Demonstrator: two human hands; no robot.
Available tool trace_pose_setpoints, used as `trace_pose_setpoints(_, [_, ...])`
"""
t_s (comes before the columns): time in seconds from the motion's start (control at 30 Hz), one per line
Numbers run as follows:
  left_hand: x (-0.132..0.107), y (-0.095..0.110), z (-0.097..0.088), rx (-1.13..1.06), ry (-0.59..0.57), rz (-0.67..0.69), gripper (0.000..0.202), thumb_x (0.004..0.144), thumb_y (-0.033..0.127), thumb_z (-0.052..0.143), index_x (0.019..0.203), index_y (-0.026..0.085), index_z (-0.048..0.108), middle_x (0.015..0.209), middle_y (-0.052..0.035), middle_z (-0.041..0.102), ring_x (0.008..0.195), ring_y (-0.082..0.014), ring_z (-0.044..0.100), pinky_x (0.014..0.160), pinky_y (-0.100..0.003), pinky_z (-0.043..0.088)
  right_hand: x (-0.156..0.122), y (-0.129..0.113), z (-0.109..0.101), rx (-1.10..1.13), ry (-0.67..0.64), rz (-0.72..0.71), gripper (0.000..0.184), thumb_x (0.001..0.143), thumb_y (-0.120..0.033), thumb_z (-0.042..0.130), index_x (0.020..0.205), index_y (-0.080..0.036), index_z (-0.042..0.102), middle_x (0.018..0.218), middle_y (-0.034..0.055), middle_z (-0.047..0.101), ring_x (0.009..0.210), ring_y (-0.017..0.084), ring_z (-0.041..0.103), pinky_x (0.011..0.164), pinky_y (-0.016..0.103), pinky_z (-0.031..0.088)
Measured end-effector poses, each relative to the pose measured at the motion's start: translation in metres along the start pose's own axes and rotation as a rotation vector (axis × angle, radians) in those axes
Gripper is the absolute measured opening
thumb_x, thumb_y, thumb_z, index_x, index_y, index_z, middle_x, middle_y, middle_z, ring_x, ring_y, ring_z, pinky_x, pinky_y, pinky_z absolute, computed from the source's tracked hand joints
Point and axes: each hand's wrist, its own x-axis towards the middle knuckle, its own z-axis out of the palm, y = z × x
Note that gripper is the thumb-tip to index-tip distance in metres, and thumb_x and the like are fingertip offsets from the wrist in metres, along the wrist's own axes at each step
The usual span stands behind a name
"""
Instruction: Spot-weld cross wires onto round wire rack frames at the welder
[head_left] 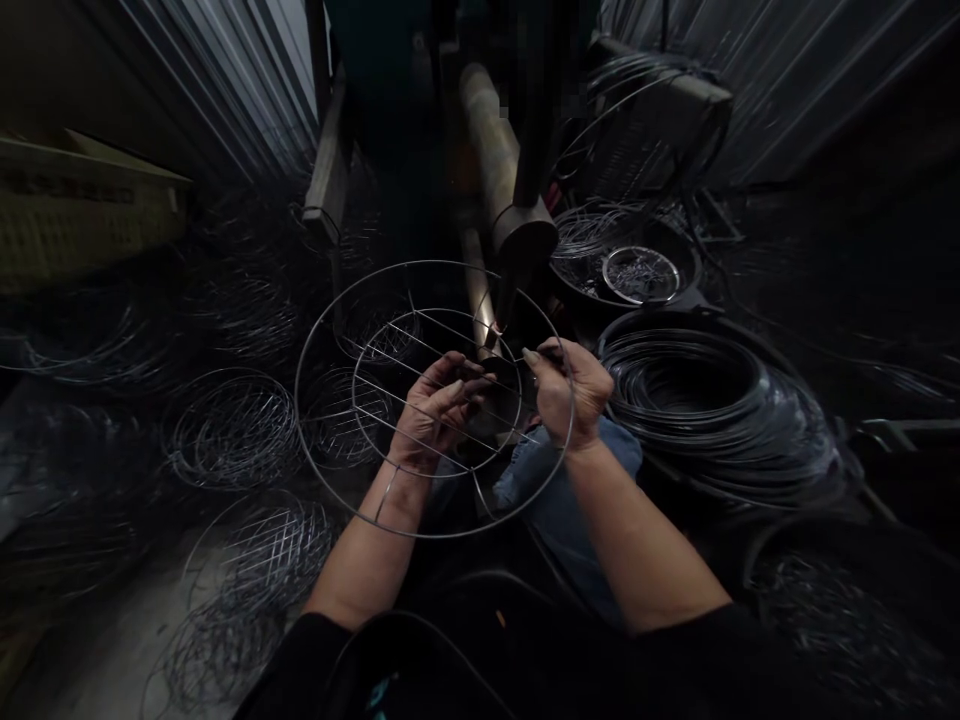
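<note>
A round wire rack (pixel 471 470), made of an outer ring, a smaller inner ring and parallel bars, is held tilted in front of a machine. My left hand (pixel 439 405) reaches up through it, fingers closed on the wires near the inner ring. My right hand (pixel 568 385) is at the right side, thumb and forefinger pinching a short wire (pixel 520 359) that meets the inner ring. Just beyond my fingertips, the inner ring's far edge lies by the machine's lower metal rod (pixel 478 285). A thick metal cylinder (pixel 499 150) juts out above it.
Stacked wire racks (pixel 232 430) cover the floor on my left. At right lie a big coil of wire (pixel 690 390) and a dark tub (pixel 694 275) with loose wires and a small round dish (pixel 641 275). A yellow crate (pixel 82 215) stands far left; another container (pixel 840 620) holds short wire pieces.
</note>
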Motion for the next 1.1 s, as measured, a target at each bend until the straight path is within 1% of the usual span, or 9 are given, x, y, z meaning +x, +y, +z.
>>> trace_pose_setpoints(0.13, [0.006,0.003,-0.001,-0.030,0.020,0.022,0.030,0.072,0.011,0.074,0.100,0.019,0.065,0.096,-0.0037,0.068,0.091,-0.0197,0.070,0.068,-0.021,0.055,0.010,-0.002,0.010,-0.012,0.004,-0.063,0.009,0.074,-0.023,0.069,0.068,-0.019,0.063,0.062,-0.0030,0.056,0.061,0.013,0.053,0.062,0.027,0.043])
trace_pose_setpoints(0.33, [0.015,0.010,0.001,-0.086,0.038,0.041,0.025,0.076,0.008,0.069,0.098,0.018,0.064,0.095,-0.0040,0.067,0.089,-0.0178,0.070,0.066,-0.019,0.054,0.022,-0.005,0.018,-0.010,-0.055,-0.081,0.005,0.074,-0.021,0.067,0.069,-0.019,0.065,0.068,-0.0014,0.062,0.065,0.014,0.057,0.066,0.028,0.046])
trace_pose_setpoints(0.43, [0.019,0.011,0.003,-0.089,0.060,0.034,0.024,0.078,0.007,0.066,0.099,0.018,0.063,0.095,-0.0041,0.066,0.089,-0.0187,0.070,0.066,-0.020,0.054,0.026,-0.002,0.020,-0.004,-0.061,-0.082,0.006,0.074,-0.022,0.069,0.070,-0.019,0.065,0.068,-0.0016,0.062,0.065,0.014,0.057,0.067,0.029,0.046])
trace_pose_setpoints(0.6, [0.023,0.010,0.003,-0.089,0.082,0.024,0.023,0.081,0.006,0.063,0.100,0.018,0.063,0.095,-0.0047,0.066,0.088,-0.0173,0.070,0.067,-0.021,0.054,0.030,0.005,0.023,-0.001,-0.057,-0.072,0.008,0.074,-0.023,0.068,0.068,-0.019,0.064,0.068,-0.0020,0.061,0.066,0.014,0.057,0.067,0.028,0.046])
trace_pose_setpoints(0.8, [0.025,0.009,0.001,-0.115,0.046,0.040,0.023,0.079,0.006,0.065,0.099,0.018,0.064,0.095,-0.0039,0.066,0.090,-0.0183,0.070,0.067,-0.020,0.055,0.032,0.009,0.025,0.050,-0.062,-0.046,0.007,0.073,-0.022,0.069,0.068,-0.019,0.064,0.067,-0.0021,0.060,0.066,0.014,0.057,0.067,0.028,0.045])
trace_pose_setpoints(0.9, [0.026,0.008,0.000,-0.122,0.032,0.041,0.024,0.078,0.006,0.066,0.098,0.018,0.065,0.095,-0.0038,0.067,0.091,-0.0185,0.070,0.067,-0.020,0.055,0.032,0.010,0.026,0.068,-0.084,-0.019,0.007,0.075,-0.023,0.067,0.069,-0.020,0.064,0.067,-0.0022,0.059,0.067,0.014,0.056,0.067,0.028,0.045])
trace_pose_setpoints(1.1, [0.025,0.007,0.001,-0.127,0.048,0.055,0.027,0.077,0.005,0.066,0.100,0.018,0.064,0.097,-0.0036,0.067,0.094,-0.0186,0.069,0.069,-0.019,0.055,0.034,0.009,0.029,0.091,-0.116,-0.013,0.012,0.077,-0.023,0.064,0.066,-0.020,0.061,0.063,-0.0030,0.055,0.064,0.013,0.051,0.064,0.027,0.043])
